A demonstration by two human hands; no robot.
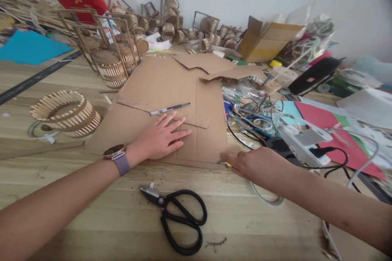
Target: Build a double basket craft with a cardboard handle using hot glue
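Note:
My left hand [165, 136] lies flat with fingers spread on a sheet of brown cardboard [153, 77], pressing near its front edge. A clear-barrelled pen [170, 109] rests on the cardboard just beyond those fingertips, by a cut strip edge. At the sheet's front right corner my right hand [241, 161] is closed around a utility knife [228, 164]; only a bit of yellow and the thin blade show, the rest being hidden in the fist. The blade points left along the cardboard edge. Black-handled scissors [180, 216] lie on the table in front of the sheet.
Left of the cardboard sits a small slatted wooden bucket [65, 112]; taller handled buckets [110, 65] stand behind it. A glue gun [227, 108], cables, a power strip [303, 142] and coloured paper [330, 130] crowd the right. An open carton [266, 40] stands at the back.

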